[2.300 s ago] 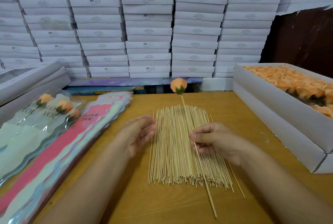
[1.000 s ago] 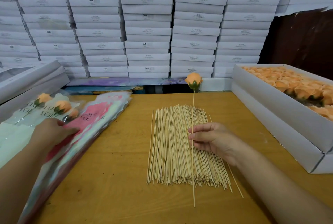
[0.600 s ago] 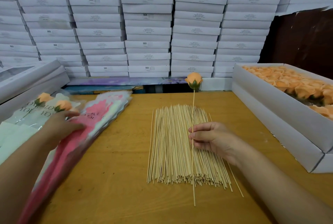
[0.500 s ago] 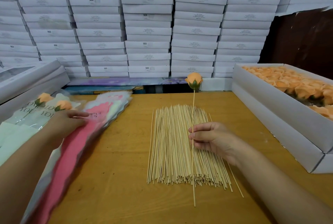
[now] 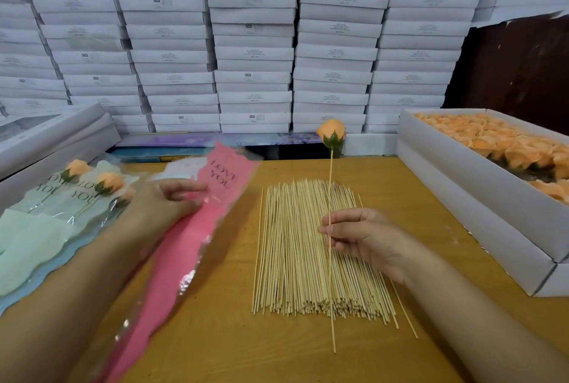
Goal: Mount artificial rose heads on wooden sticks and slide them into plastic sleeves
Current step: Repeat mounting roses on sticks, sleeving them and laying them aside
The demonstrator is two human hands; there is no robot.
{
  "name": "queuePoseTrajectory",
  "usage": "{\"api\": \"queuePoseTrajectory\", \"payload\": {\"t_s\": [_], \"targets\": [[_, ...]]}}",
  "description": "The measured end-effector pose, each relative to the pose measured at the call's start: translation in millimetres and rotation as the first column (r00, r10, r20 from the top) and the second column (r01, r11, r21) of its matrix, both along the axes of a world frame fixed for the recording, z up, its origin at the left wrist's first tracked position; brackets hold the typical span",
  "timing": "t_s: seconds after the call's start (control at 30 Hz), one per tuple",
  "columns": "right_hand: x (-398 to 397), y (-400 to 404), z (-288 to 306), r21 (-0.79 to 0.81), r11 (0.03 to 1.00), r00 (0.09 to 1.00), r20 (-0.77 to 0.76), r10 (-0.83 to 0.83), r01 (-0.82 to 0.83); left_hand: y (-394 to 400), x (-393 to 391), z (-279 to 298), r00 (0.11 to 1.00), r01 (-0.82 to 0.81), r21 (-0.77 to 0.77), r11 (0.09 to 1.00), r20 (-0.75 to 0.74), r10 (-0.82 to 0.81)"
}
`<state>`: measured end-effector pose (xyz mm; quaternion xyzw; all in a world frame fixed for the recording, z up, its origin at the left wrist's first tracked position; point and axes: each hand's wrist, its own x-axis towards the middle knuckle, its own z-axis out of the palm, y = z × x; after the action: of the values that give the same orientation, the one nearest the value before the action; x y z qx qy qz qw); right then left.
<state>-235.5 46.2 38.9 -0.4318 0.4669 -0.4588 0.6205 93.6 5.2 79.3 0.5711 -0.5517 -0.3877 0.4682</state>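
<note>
Left of the stick pile [image 5: 320, 247], your left hand [image 5: 160, 207] pinches a pink sleeve [image 5: 191, 244], fingers curled on its upper edge, lifting it off the stack to open its mouth. Above the pile, your right hand [image 5: 366, 241] pinches the mounted rose's stick [image 5: 331, 198], its rose head [image 5: 332, 134] pointing away. Bare worktop [image 5: 234, 336] lies between sleeve and pile.

Packing workshop, stacked white boxes [image 5: 252, 53]
</note>
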Motion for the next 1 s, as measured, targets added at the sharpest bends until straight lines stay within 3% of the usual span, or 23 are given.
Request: {"api": "queuePoseTrajectory", "payload": {"t_s": [0.2, 0.33, 0.7, 1.0], "targets": [[1, 4, 5, -0.044, 0.999, 0.999, 0.049, 0.008, -0.006, 33, -47, -25, 0.932, 0.261, 0.108, 0.959, -0.287, -0.221], [0, 4, 7, -0.068, 0.997, 0.995, 0.095, -0.017, 0.024, 51, -67, -36, 0.899, 0.381, 0.135, 0.915, -0.285, -0.332], [-1, 0, 4, -0.045, 0.997, 0.996, 0.052, -0.067, 0.069, 70, -82, -50, 0.886, 0.445, 0.138, 0.885, -0.211, -0.413], [2, 4, 7, -0.030, 0.999, 0.999, -0.028, 0.017, -0.018, 51, -83, -34, 0.899, 0.353, 0.107, 0.930, -0.314, -0.305]]}}
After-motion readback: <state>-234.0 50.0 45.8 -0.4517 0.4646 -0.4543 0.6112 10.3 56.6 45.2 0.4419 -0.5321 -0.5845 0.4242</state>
